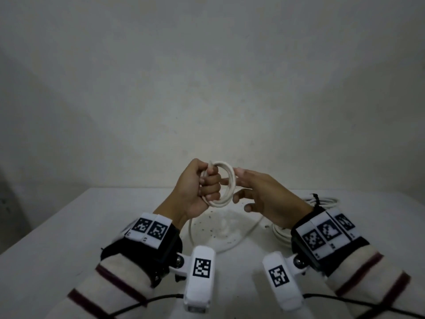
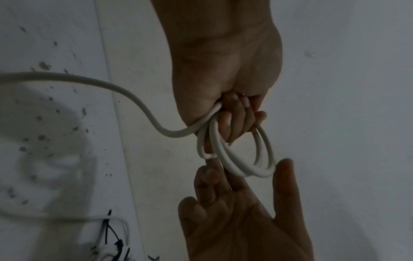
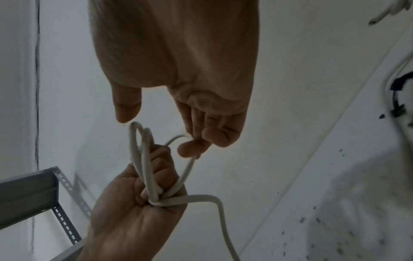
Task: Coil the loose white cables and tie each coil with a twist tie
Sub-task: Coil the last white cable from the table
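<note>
My left hand (image 1: 208, 185) is held in a fist above the table, gripping a white cable coil (image 1: 230, 180) of a few loops; the wrist view shows its curled fingers (image 2: 234, 121) through the loops (image 2: 236, 167). From the fist, the cable's loose tail (image 1: 191, 229) hangs down to the table (image 1: 69, 238) and curves off (image 2: 89, 79). My right hand (image 1: 243, 189) is just right of the coil with its fingers spread. Its fingertips (image 3: 194, 146) touch a strand, and the thumb (image 3: 127, 109) stays apart above the loops (image 3: 145, 159).
A white coil bound with a black twist tie (image 1: 316, 200) lies on the table behind my right wrist, and another white coil (image 1: 280, 234) is partly hidden under it. A grey perforated metal rack (image 3: 33, 190) stands left of the table. Dark specks dot the tabletop.
</note>
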